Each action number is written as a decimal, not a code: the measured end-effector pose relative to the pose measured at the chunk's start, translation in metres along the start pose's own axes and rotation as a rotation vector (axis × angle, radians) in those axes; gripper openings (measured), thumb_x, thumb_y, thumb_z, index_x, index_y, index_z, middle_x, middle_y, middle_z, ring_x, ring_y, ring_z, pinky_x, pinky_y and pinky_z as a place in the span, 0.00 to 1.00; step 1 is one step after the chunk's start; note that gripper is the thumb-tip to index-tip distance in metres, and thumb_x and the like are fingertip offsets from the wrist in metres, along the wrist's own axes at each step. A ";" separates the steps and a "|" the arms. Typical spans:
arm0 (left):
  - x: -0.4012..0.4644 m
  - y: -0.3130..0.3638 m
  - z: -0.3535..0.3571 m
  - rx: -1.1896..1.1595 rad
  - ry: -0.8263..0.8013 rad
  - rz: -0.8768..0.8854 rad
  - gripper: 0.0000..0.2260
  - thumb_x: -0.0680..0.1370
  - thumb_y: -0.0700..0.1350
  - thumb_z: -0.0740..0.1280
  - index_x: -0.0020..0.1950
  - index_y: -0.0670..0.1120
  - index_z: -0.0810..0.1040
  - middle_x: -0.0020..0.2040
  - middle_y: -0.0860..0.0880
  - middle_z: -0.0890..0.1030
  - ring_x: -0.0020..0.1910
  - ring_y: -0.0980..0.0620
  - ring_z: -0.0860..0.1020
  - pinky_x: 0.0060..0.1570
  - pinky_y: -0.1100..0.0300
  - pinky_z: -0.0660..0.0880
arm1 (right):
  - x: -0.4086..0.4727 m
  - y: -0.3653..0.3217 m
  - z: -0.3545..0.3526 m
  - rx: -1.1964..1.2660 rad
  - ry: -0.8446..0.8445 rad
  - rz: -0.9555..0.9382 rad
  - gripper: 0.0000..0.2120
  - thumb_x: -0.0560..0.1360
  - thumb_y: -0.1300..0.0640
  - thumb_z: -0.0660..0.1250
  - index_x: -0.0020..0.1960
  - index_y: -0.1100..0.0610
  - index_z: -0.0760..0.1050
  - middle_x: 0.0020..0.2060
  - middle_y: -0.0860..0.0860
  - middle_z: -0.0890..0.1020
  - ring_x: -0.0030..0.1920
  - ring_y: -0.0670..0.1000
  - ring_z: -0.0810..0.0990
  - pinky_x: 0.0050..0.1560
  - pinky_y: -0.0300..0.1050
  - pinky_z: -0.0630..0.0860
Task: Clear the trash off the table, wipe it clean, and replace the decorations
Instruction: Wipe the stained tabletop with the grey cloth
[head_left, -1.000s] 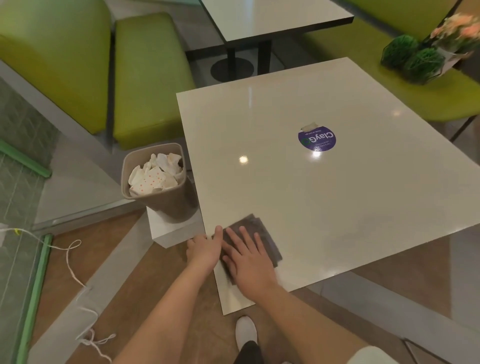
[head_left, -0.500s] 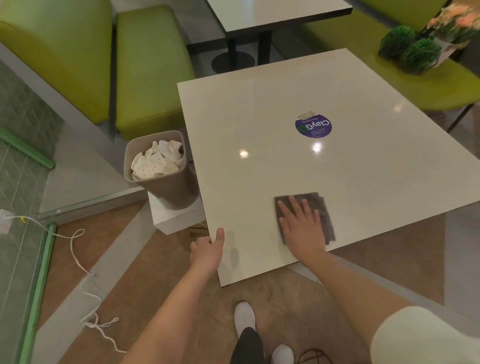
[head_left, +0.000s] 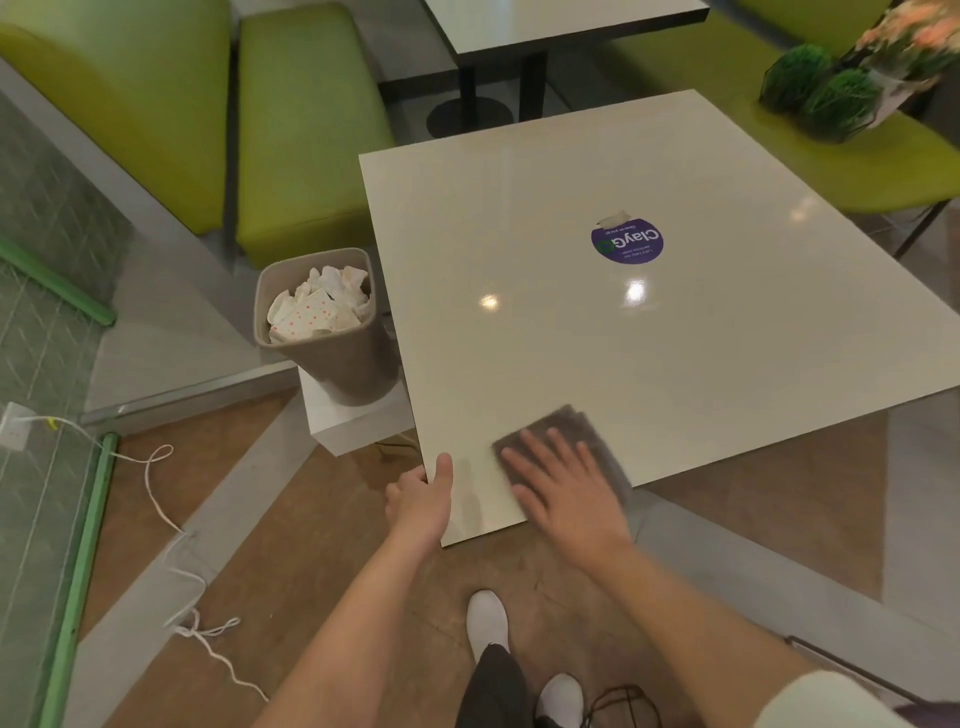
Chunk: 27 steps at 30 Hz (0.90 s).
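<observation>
A glossy white table (head_left: 649, 364) fills the middle of the view, with a round purple sticker (head_left: 627, 243) near its centre. My right hand (head_left: 563, 488) lies flat with spread fingers on a dark grey cloth (head_left: 597, 441) near the table's front corner. My left hand (head_left: 422, 499) grips the table's near left edge, thumb on top. A taupe bin (head_left: 332, 358) full of crumpled white paper trash (head_left: 319, 306) stands left of the table. Green ball plants (head_left: 815, 91) and a pink flower decoration (head_left: 914, 36) sit on the green bench at the far right.
Green padded benches (head_left: 306, 124) stand behind and left of the table, with a second table (head_left: 561, 21) beyond. The bin stands on a white block (head_left: 353, 426). A white cord (head_left: 161, 499) trails over the floor at left. My white shoes (head_left: 488, 618) are below the table corner.
My right hand slid the cloth right along the front edge, then back left toward the corner. My left hand has stayed on the table edge.
</observation>
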<state>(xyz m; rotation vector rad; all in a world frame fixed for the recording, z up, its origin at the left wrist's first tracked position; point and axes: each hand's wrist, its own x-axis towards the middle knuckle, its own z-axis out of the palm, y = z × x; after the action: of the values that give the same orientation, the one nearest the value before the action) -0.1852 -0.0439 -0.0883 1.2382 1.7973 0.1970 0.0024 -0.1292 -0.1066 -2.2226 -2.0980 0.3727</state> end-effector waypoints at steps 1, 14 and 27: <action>-0.001 0.000 -0.001 -0.008 -0.008 -0.003 0.26 0.80 0.63 0.54 0.68 0.46 0.73 0.69 0.42 0.67 0.66 0.41 0.69 0.65 0.51 0.66 | 0.000 0.017 -0.005 0.005 0.007 0.067 0.25 0.81 0.37 0.40 0.76 0.38 0.55 0.77 0.42 0.58 0.78 0.52 0.54 0.75 0.53 0.46; -0.004 -0.015 -0.013 -0.233 -0.136 -0.006 0.31 0.78 0.68 0.47 0.52 0.46 0.78 0.52 0.44 0.82 0.54 0.44 0.80 0.59 0.46 0.76 | -0.005 -0.084 0.019 -0.063 -0.076 -0.114 0.28 0.80 0.38 0.46 0.77 0.45 0.60 0.76 0.49 0.62 0.77 0.56 0.57 0.72 0.58 0.52; -0.012 -0.020 -0.014 -0.232 -0.143 -0.003 0.22 0.82 0.62 0.47 0.42 0.55 0.75 0.55 0.46 0.81 0.58 0.44 0.78 0.65 0.46 0.71 | -0.021 0.038 -0.004 -0.233 -0.051 -0.241 0.28 0.80 0.42 0.49 0.79 0.42 0.52 0.77 0.46 0.60 0.76 0.55 0.60 0.72 0.57 0.56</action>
<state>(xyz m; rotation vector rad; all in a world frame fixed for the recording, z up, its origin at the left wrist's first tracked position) -0.2083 -0.0582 -0.0848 1.0580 1.6037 0.2994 0.0395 -0.1518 -0.1079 -2.0523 -2.5167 0.1788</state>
